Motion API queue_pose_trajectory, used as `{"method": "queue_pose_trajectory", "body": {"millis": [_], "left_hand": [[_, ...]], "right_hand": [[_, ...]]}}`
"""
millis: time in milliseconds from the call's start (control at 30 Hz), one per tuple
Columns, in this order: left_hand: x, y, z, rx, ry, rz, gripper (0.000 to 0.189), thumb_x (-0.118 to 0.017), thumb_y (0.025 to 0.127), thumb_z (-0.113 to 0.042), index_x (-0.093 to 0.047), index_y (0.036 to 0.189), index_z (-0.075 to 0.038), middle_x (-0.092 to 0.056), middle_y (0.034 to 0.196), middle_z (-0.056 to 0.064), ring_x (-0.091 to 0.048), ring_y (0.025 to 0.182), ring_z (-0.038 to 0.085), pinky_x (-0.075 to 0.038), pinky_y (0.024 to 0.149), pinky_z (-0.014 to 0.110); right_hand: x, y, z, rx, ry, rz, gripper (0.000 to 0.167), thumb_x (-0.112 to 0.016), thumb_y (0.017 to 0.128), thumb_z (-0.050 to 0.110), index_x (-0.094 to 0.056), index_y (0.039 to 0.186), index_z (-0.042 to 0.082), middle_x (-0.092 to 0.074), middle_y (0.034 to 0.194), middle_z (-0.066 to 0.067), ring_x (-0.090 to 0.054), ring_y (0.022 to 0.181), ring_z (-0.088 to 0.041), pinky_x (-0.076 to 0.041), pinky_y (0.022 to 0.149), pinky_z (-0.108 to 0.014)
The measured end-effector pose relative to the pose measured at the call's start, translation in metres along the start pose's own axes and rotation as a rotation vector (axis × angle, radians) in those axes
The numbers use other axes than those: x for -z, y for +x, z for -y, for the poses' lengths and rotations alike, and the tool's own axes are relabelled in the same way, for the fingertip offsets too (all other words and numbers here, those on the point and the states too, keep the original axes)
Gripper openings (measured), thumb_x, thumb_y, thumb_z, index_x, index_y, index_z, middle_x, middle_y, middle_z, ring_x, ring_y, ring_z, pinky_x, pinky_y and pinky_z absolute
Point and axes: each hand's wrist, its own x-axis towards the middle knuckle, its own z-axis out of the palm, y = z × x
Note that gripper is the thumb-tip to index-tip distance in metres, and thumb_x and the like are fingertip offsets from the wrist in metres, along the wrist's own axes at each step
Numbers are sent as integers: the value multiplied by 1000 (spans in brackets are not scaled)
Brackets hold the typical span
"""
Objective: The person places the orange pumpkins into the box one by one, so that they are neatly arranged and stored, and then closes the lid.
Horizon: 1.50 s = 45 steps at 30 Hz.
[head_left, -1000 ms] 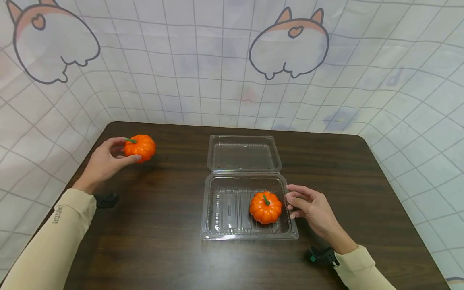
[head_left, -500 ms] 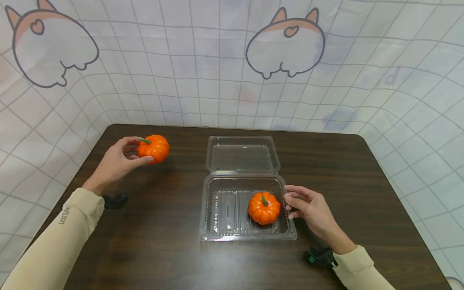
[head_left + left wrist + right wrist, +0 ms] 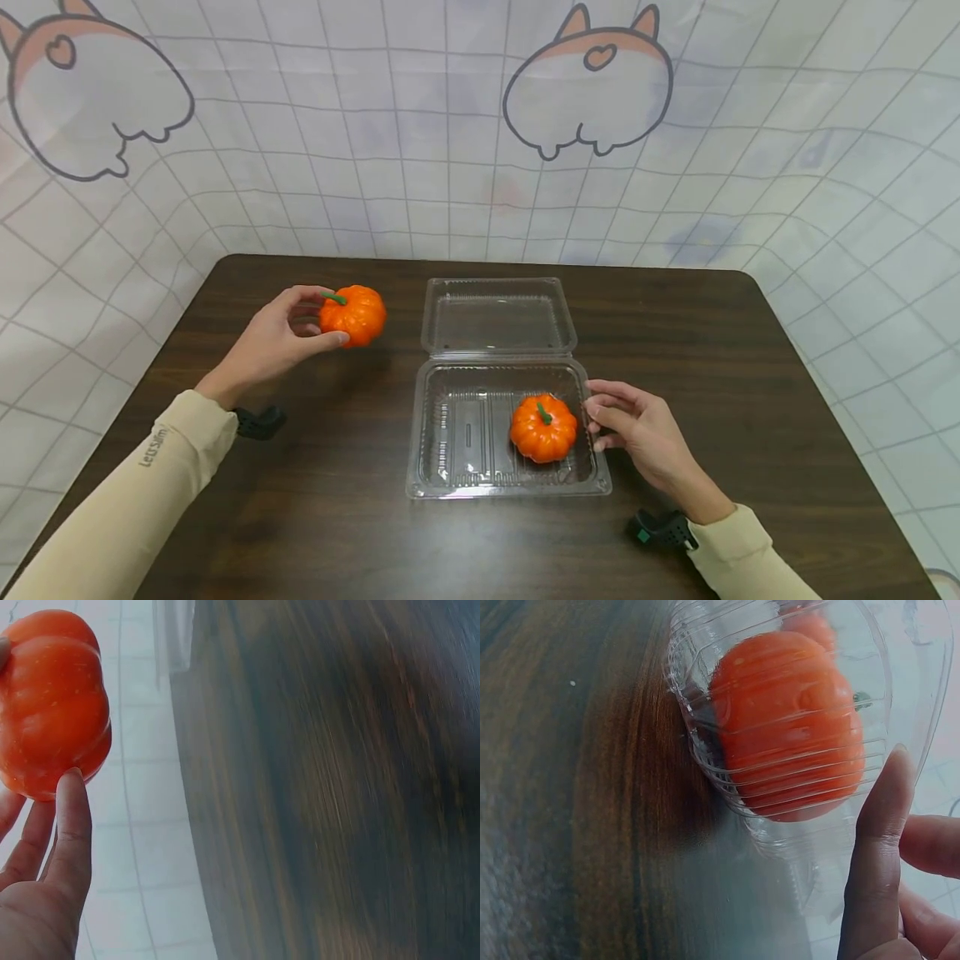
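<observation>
In the head view my left hand (image 3: 277, 337) holds a small orange pumpkin (image 3: 358, 317) with a green stem, raised over the table's back left. The left wrist view shows the thumb pressed against the side of this pumpkin (image 3: 52, 705). A clear plastic clamshell container (image 3: 450, 487) lies with its lid folded back. Inside its base, toward the right, sits a second orange pumpkin (image 3: 543, 433), stem up. My right hand (image 3: 648, 433) grips the base's right rim between thumb and fingers. Seen through the ribbed wall in the right wrist view is the seated pumpkin (image 3: 787, 727).
The dark wooden table (image 3: 480, 550) carries the container near its middle. The lid (image 3: 498, 317) lies flat behind the base. White gridded cloth (image 3: 420, 150) with cartoon animal prints rises at the back and sides. Each wrist wears a black band (image 3: 258, 422).
My left hand has carried its pumpkin rightward across the back of the table, nearer the container. The right hand keeps its place at the rim, and the other pumpkin stays in the base.
</observation>
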Motion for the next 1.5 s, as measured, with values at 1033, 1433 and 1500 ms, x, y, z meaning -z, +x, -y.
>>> {"method": "queue_pose_trajectory", "body": {"millis": [1033,1433,1500], "left_hand": [[-71,-8,-52,-199,-71,233,64,-88,83,-24,-55,138,-15,-60,135,4,-62,112,19,-57,99,23],[-96,-11,-57,-277,-89,346,66,-89,82,-24,-56,138,-16,-60,137,2,-62,118,19,-59,96,25],[-100,-11,-57,-275,-80,361,66,-89,81,-25,-56,138,-16,-60,137,2,-62,119,19,-58,97,25]], "right_hand": [[0,0,-2,25,18,5,52,-66,101,12,-47,145,-8,-73,100,6,-66,78,-8,-64,67,-26],[1,1,-7,27,10,2,52,-67,101,13,-48,145,-7,-73,100,6,-66,78,-9,-64,67,-26],[1,2,-8,27,9,4,52,-67,101,13,-48,145,-7,-73,100,6,-66,78,-9,-64,67,-26]]}}
